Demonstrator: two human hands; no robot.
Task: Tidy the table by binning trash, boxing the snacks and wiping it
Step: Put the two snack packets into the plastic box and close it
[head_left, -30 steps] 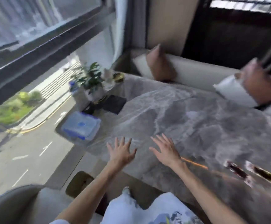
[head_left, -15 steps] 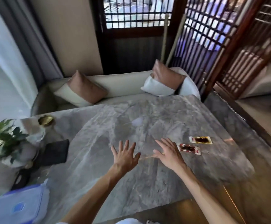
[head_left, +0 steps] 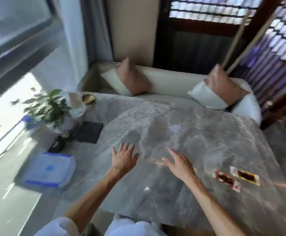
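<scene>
Two snack packets lie side by side on the grey marble table (head_left: 198, 137) at the near right: a red-edged one (head_left: 226, 180) and a yellow-edged one (head_left: 245, 175). A clear plastic box with a blue-trimmed lid (head_left: 47, 171) sits shut at the table's near left. My left hand (head_left: 124, 159) hovers over the table's middle, fingers spread, holding nothing. My right hand (head_left: 178, 165) is beside it, also spread and holding nothing, a short way left of the packets.
A potted plant (head_left: 52, 108), a gold dish (head_left: 88, 99), a black square mat (head_left: 89, 132) and a small dark round object (head_left: 57, 145) stand along the left side by the window. A cream bench with two cushions (head_left: 130, 79) runs behind the table.
The view has swung back left, bringing the window and box further into frame. Both hands stay spread over the table; the packets lie where they were.
</scene>
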